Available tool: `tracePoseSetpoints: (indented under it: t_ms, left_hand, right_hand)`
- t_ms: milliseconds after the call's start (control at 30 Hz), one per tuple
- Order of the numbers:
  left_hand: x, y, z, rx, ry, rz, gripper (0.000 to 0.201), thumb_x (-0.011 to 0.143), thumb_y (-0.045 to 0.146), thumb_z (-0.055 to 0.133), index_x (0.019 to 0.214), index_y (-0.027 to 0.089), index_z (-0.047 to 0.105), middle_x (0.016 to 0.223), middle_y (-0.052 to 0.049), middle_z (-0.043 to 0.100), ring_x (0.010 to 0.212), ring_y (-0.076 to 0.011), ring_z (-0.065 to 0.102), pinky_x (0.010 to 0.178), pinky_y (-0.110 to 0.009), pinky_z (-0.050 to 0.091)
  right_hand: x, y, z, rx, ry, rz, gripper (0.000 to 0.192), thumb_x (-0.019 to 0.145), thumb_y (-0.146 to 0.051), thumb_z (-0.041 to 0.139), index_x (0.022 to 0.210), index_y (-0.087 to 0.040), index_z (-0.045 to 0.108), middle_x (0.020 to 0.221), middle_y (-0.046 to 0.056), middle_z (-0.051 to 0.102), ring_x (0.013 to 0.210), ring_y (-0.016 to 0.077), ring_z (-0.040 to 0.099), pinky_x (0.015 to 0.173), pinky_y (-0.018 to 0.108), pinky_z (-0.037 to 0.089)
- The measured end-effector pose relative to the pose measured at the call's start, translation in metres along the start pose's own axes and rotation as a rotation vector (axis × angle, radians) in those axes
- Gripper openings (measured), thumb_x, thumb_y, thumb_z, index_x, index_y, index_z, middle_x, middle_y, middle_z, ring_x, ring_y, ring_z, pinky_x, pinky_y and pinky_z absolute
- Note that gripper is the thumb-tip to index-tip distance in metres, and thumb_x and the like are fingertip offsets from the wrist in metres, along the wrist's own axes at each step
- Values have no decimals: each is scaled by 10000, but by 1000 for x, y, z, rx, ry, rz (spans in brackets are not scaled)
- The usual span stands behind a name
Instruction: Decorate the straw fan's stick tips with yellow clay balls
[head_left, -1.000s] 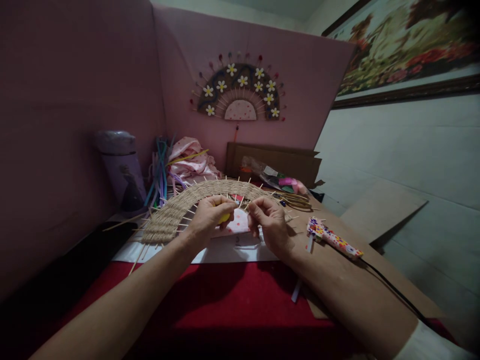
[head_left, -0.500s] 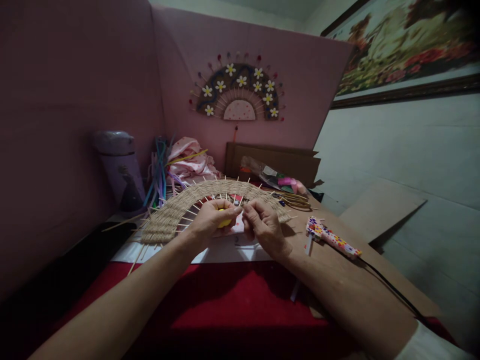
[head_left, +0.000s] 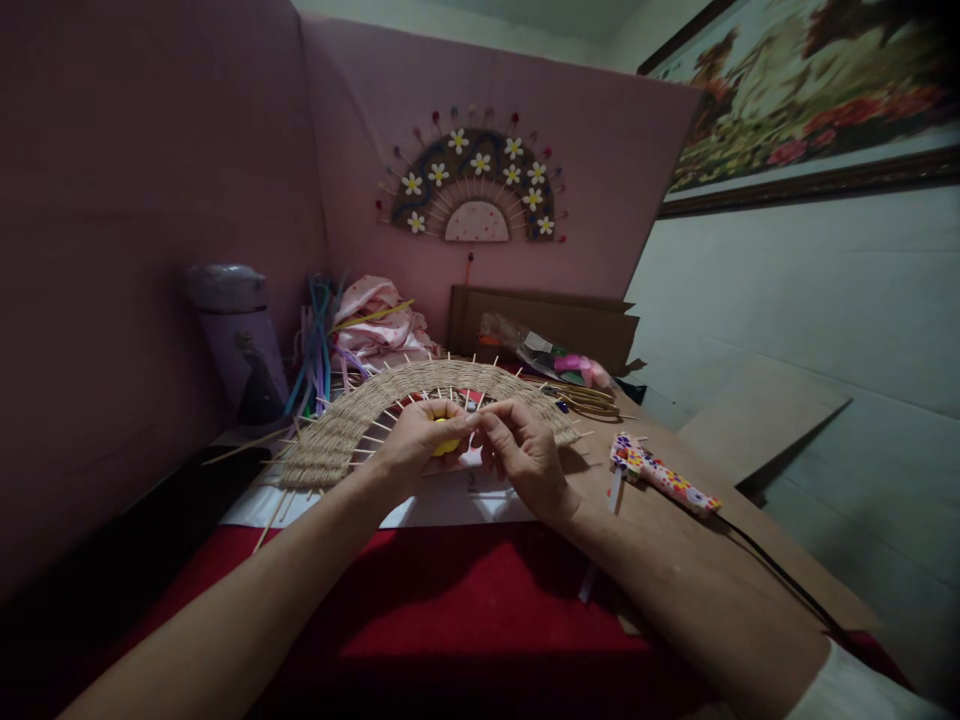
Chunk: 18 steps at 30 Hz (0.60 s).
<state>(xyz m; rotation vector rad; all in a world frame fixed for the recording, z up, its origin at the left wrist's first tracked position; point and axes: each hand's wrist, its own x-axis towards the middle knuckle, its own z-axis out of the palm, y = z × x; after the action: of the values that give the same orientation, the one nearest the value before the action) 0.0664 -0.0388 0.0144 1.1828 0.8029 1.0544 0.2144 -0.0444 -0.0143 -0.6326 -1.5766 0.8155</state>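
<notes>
Home craft corner. Pink partition boards point(head_left: 487, 90) around red-covered table point(head_left: 465, 600); finished flowered fan decoration point(head_left: 472, 185) pinned up; framed floral painting point(head_left: 810, 90) on wall; cardboard pieces point(head_left: 544, 325), pipe cleaners point(head_left: 319, 335), patterned glue gun point(head_left: 660, 473).

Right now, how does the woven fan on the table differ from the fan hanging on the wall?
The woven fan on the table is plain straw colour; the fan on the wall is dark with white flowers. The table one lies flat, both hands at its inner edge; the wall one hangs upright, untouched. Its stick ends carry coloured beads; the table fan's are bare. Both are half-circles with radiating sticks.
</notes>
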Motion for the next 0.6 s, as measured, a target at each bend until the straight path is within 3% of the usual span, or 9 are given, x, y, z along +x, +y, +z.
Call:
tracePoseSetpoints:
  t_ms: [133,400,600]
  left_hand:
    - [1,-1,0,11,37,-2,384,561,372,816,627,158,503,509,45,525,450,-53,447,473,-192,405]
    - [3,-4,-2,13,-58,20,348,645,387,762,627,159,499,509,39,517,423,-46,429,420,-168,312]
    - [-2,1,2,14,3,-7,378,603,396,787,629,155,498,520,49,519,441,-39,440,465,-175,381]
  right_hand:
    - [0,2,-1,-30,-2,-6,182,896,-347,526,842,-173,528,639,-31,576,421,50,495,384,169,387]
    - [2,6,-3,-70,51,0,181,908,-354,502,827,-194,482,626,-48,551,397,52,491,380,176,375]
    - [0,4,-3,-69,19,-6,198,894,-363,529,822,-179,544,622,-29,571,413,58,489,398,188,380]
